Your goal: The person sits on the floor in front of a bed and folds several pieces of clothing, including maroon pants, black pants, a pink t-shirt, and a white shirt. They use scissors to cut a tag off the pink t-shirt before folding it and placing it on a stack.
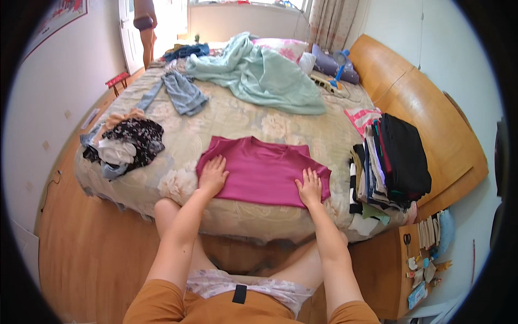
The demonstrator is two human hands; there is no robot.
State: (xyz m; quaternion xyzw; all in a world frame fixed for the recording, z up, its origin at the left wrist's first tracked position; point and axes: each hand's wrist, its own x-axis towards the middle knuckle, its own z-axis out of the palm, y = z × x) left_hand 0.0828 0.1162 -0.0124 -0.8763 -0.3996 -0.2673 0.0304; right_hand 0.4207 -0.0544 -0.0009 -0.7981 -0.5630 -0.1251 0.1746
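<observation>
A magenta shirt (259,171) lies spread out on the near part of the bed (270,119), its neckline toward the far side. My left hand (213,175) rests flat on the shirt's left side, with the fingers stretched out. On the shirt's right side lies my right hand (309,188), palm down and fingers apart. Neither hand grips the cloth. To the right stands a tall stack of folded clothes (400,156) with black garments at one side. A rumpled heap of clothes (127,143), with black floral and white pieces, sits at the left.
Farther back lie a crumpled blue-grey garment (181,93), a pale green blanket (259,75) and a blue fan (340,69). The wooden headboard (421,119) bounds the right side. A nightstand (396,259) holds scissors and small items. Another person (144,32) stands by the door.
</observation>
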